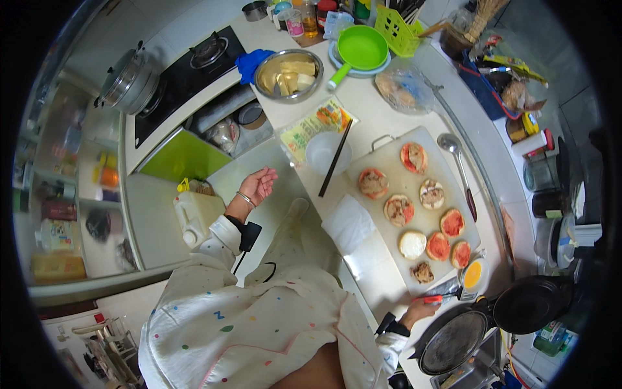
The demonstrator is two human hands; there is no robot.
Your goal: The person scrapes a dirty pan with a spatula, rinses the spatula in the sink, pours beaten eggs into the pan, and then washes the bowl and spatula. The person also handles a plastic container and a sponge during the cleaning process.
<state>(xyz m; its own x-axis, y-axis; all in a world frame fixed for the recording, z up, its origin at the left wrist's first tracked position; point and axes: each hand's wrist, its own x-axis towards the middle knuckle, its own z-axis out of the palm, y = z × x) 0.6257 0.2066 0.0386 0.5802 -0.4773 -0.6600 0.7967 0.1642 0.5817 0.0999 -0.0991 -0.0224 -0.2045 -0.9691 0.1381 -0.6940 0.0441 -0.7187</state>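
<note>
My right hand [417,311] grips a utensil with a red and black handle [432,299] at the near corner of a white cutting board [388,233]. The utensil's far end reaches towards a small bowl of yellow liquid [472,275], perhaps beaten egg. On the board lie several round bun halves; some bear red slices [439,246], and others have browned meat [373,183] on top. One bun half [412,244] looks plain white. A browned food piece [422,272] sits near the board's edge. My left hand [259,185] hangs over the floor, holding nothing, its fingers loosely bent.
Black chopsticks [335,158] rest across a translucent bowl [320,154]. A ladle [457,165] lies beyond the board. Dark pans [452,340] crowd the sink side. Further along stand a steel bowl [288,95] with yellowish pieces and a green pan [362,47].
</note>
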